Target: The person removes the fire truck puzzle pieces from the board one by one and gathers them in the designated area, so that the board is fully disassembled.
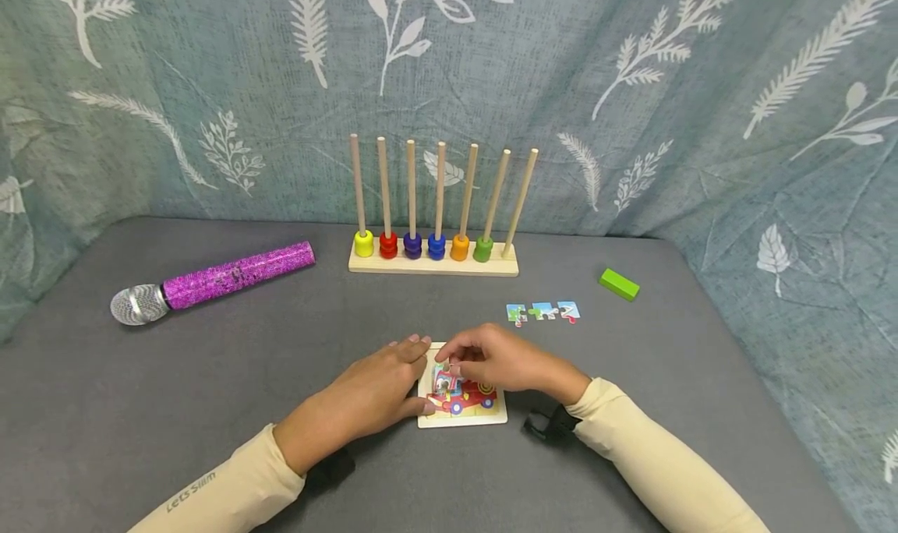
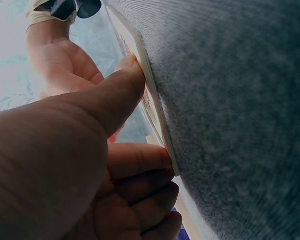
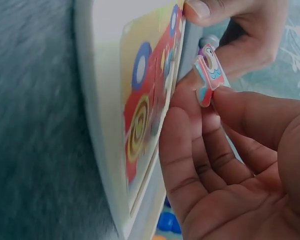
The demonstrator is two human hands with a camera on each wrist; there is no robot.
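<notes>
I'm on the head view: the piece [image 1: 444, 379] sits left and slightly near of my right hand [image 1: 500, 357], over the left half of the puzzle board [image 1: 466, 421]. Left wrist: my left hand [image 2: 90, 135], thumb and fingers apart, touches the board's edge. Right wrist: thumb and fingers pinch the piece, tilted, clear of the board.

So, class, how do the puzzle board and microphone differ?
The puzzle board is flat and squarish; the microphone is long and slim. The board is pale-framed; the microphone is sparkly purple and silver. The left hand touches the board; no hand touches the microphone. Both lie on the gray table.
</notes>
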